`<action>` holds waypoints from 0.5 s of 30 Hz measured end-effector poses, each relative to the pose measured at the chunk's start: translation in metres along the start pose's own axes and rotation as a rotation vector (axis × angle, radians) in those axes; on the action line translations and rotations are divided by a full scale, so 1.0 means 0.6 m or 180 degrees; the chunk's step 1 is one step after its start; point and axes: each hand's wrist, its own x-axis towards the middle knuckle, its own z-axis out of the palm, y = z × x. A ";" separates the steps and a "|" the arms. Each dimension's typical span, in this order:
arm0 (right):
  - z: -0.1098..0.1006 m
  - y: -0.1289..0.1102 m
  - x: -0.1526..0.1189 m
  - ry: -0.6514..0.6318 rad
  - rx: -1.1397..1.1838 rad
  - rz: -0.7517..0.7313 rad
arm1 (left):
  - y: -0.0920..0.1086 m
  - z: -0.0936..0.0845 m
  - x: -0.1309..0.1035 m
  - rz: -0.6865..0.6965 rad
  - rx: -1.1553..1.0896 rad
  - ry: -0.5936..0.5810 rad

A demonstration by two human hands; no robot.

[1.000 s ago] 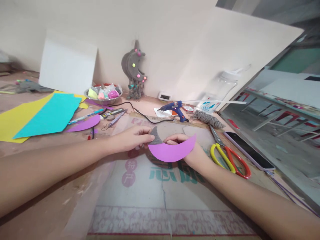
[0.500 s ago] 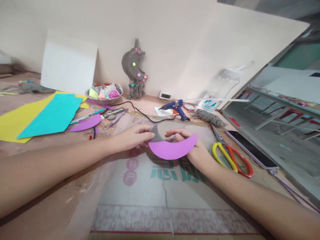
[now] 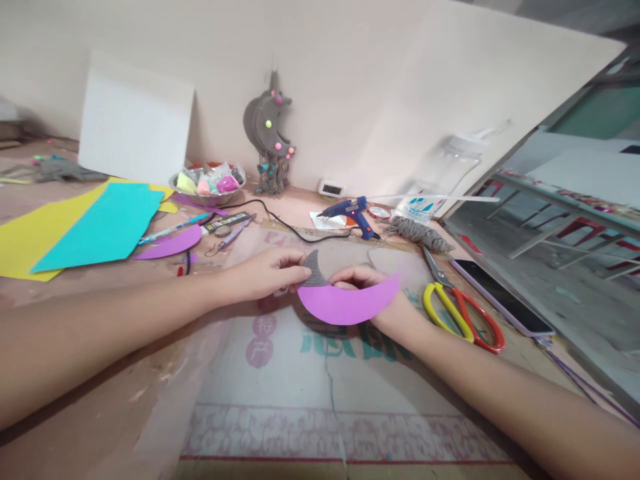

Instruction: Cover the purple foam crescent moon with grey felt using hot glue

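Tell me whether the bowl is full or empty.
Full: the bowl is heaped to its rim, with a yellow lump and a magenta lump showing.

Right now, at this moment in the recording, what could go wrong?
The purple crescent might crease if the left hand pinches its yarn-wrapped end too hard. The scissors lie beside the right forearm, so a sideways sweep could knock them. The glue gun's nozzle points over white paper; if hot, it may drip or scorch.

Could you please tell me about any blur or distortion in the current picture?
Head view: wide-angle stretching towards the edges; transparent bottle soft and smeared; scissors comparatively crisp; both forearms appear elongated.
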 end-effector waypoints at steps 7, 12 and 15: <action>0.001 -0.007 0.007 0.0238 0.0213 0.0370 | 0.000 0.000 -0.003 -0.0009 -0.0079 -0.0081; -0.001 -0.008 0.005 0.0305 0.0153 0.0400 | 0.002 0.003 -0.002 -0.0045 -0.0146 -0.0029; -0.008 -0.004 0.001 0.0559 0.0732 0.0132 | 0.004 0.005 -0.003 -0.0071 -0.0169 0.0115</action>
